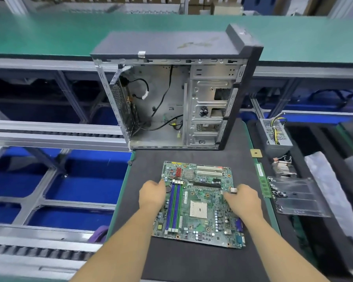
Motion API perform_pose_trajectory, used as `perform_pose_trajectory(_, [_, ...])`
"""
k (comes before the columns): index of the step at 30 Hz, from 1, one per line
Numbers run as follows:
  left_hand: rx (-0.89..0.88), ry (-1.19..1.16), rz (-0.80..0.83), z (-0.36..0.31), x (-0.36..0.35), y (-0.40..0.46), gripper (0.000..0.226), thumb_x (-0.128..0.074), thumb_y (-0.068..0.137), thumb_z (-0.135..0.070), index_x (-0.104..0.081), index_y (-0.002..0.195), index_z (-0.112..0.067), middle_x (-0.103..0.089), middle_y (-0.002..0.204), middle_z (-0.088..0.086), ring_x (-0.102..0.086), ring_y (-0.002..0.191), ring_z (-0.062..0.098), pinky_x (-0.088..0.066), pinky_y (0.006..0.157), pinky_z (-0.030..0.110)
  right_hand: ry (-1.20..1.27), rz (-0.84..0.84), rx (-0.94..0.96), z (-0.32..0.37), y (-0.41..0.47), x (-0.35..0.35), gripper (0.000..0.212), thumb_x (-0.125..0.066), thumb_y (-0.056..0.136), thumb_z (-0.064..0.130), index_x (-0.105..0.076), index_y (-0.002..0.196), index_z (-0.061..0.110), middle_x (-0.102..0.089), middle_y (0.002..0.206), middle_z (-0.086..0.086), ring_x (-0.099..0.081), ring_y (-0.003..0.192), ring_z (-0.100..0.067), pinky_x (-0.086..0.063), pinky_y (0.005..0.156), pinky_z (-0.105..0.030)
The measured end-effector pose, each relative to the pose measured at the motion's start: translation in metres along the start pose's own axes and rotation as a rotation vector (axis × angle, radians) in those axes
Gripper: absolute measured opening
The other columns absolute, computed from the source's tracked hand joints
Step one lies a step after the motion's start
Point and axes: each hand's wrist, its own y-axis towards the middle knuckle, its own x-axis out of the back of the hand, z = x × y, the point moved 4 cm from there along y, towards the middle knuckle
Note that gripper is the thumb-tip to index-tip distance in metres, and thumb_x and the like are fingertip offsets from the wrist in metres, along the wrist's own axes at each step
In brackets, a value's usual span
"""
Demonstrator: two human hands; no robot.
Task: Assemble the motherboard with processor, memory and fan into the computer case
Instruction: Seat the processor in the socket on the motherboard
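Both hands, left hand (152,193) and right hand (243,198), curl loosely over the motherboard (198,204) on the mat (192,261), apparently gripping nothing; stiff, light, fragile, best lifted by its bare edges.

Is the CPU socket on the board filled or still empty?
Empty: the white square CPU socket on the green motherboard shows bare, with no chip or fan on it.
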Motion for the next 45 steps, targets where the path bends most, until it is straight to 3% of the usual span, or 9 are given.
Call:
perform_pose_trajectory(4, [-0.078,-0.008,0.072,-0.023,-0.001,0.001,0.015,-0.051,0.091,-0.032,-0.058,0.097,-0.02,-0.061,0.087,-0.003,-0.058,0.079,0.02,-0.046,0.071,0.032,0.071,-0.054,-0.074,-0.021,-0.018,0.004,0.035,-0.069,0.085,0.039,-0.051,0.073,0.012,-0.06,0.07,-0.003,-0.056,0.061,-0.018,-0.034,0.048,-0.026])
perform_pose_trajectory(7, [-0.216,0.209,0.004,-0.031,-0.002,0.001,0.028,-0.05,0.091,-0.035,-0.058,0.116,-0.024,-0.06,0.114,-0.004,-0.056,0.106,0.023,-0.046,0.089,0.037,0.083,0.062,-0.064,-0.026,-0.034,-0.002,0.022,-0.067,0.084,0.034,-0.06,0.08,0.013,-0.066,0.072,-0.001,-0.064,0.056,-0.015,-0.046,0.044,-0.023])
perform_pose_trajectory(10, [-0.272,0.317,-0.052,-0.031,-0.006,-0.01,0.026,-0.047,0.093,-0.039,-0.059,0.111,-0.025,-0.058,0.116,-0.002,-0.052,0.105,0.022,-0.045,0.091,0.04,-0.2,0.147,0.018,-0.014,-0.035,-0.001,0.032,-0.06,0.091,0.045,-0.055,0.084,0.014,-0.065,0.079,0.001,-0.071,0.068,-0.02,-0.046,0.054,-0.02])
perform_pose_trajectory(15, [-0.298,0.419,-0.188,-0.021,-0.007,-0.028,0.036,-0.047,0.094,-0.046,-0.049,0.123,-0.024,-0.049,0.122,0.0,-0.046,0.11,0.023,-0.04,0.092,0.038,-0.428,-0.109,0.277,0.033,0.005,0.021,0.054,-0.051,0.093,0.068,-0.058,0.112,0.018,-0.066,0.112,-0.005,-0.064,0.106,-0.03,-0.048,0.074,-0.036])
perform_pose_trajectory(19, [-0.053,0.161,-0.244,-0.006,-0.003,-0.047,0.05,-0.057,0.091,-0.046,-0.04,0.127,-0.016,-0.045,0.123,0.009,-0.046,0.107,0.029,-0.044,0.085,0.042,-0.459,0.2,0.422,0.052,0.042,-0.005,0.089,-0.056,0.083,0.079,-0.031,0.15,0.027,-0.041,0.145,-0.008,-0.037,0.134,-0.034,-0.042,0.104,-0.052])
perform_pose_trajectory(27, [0.134,0.109,-0.227,0.002,-0.004,-0.054,0.055,-0.057,0.09,-0.048,-0.035,0.126,-0.014,-0.04,0.125,0.012,-0.044,0.11,0.034,-0.04,0.07,0.041,-0.504,0.308,0.557,0.055,0.052,-0.013,0.106,-0.068,0.077,0.073,-0.015,0.159,0.032,-0.033,0.149,-0.007,-0.034,0.136,-0.034,-0.042,0.103,-0.051])
perform_pose_trajectory(33, [0.139,0.055,-0.226,-0.002,-0.008,-0.053,0.05,-0.057,0.091,-0.045,-0.035,0.125,-0.015,-0.039,0.126,0.01,-0.043,0.11,0.033,-0.037,0.067,0.041,-0.431,0.269,0.443,0.052,0.035,-0.007,0.103,-0.069,0.073,0.064,-0.02,0.157,0.03,-0.042,0.14,-0.011,-0.039,0.129,-0.037,-0.048,0.101,-0.052])
perform_pose_trajectory(40, [-0.106,0.127,-0.201,-0.013,-0.005,-0.04,0.043,-0.053,0.092,-0.036,-0.039,0.129,-0.018,-0.044,0.127,0.007,-0.044,0.11,0.029,-0.042,0.079,0.039,-0.247,0.075,0.008,0.015,0.017,-0.001,0.1,-0.067,0.074,0.07,-0.023,0.148,0.02,-0.044,0.133,-0.02,-0.046,0.121,-0.044,-0.049,0.088,-0.049])
perform_pose_trajectory(45, [-0.252,0.254,-0.079,-0.009,-0.014,-0.033,0.036,-0.047,0.095,-0.039,-0.042,0.126,-0.023,-0.047,0.124,0.0,-0.045,0.107,0.023,-0.044,0.086,0.039,-0.217,0.037,-0.019,0.015,0.007,-0.001,0.092,-0.068,0.076,0.068,-0.024,0.142,0.021,-0.043,0.128,-0.018,-0.046,0.117,-0.042,-0.047,0.081,-0.047])
